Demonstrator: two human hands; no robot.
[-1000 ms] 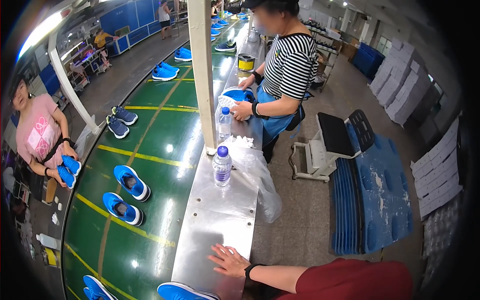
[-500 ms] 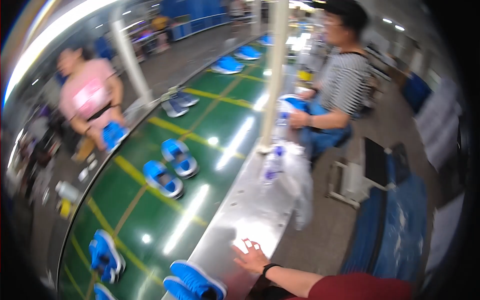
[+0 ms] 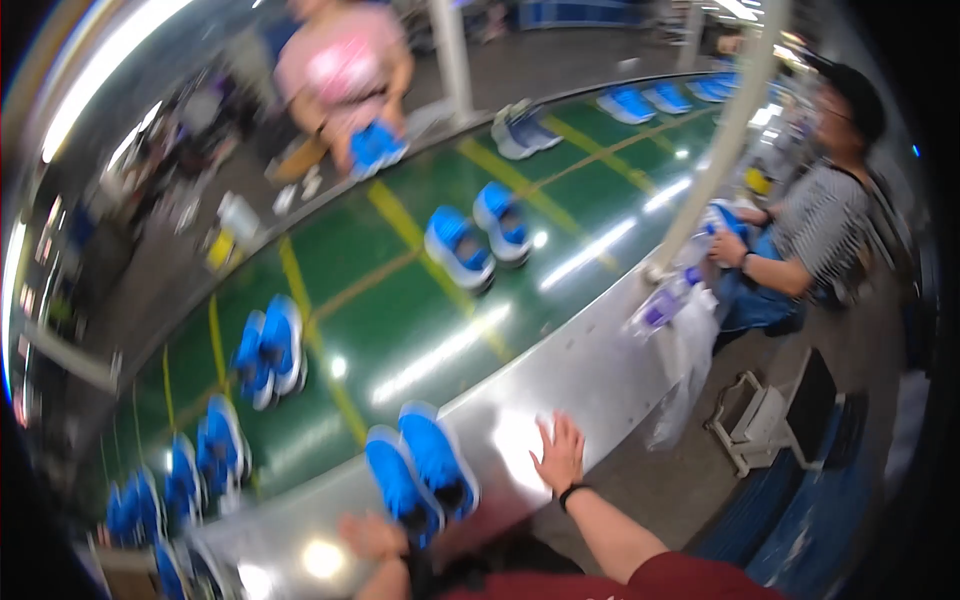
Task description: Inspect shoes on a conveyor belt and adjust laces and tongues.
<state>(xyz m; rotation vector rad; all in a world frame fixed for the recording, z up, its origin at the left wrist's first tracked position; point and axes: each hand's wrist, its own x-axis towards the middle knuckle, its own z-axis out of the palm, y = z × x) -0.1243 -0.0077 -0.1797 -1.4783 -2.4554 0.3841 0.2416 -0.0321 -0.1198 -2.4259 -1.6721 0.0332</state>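
Blue shoe pair (image 3: 420, 472) btwn hands, plastic bottle (image 3: 662, 305) farther along ledge (image 3: 590, 375).

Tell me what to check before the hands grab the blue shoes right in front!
1. Shoes close by: ok. The nearest pair of blue shoes sits at the near edge of the green belt, partly over the metal ledge.
2. Right hand free: ok. The right hand lies flat and open on the ledge, holding nothing, apart from the shoes.
3. Left hand free: cannot tell. The left hand is blurred, just below the shoes.
4. Left hand touching the shoes: cannot tell, too blurred.
5. Other people out of the way: ok. The person in the striped shirt and the person in pink are far off.
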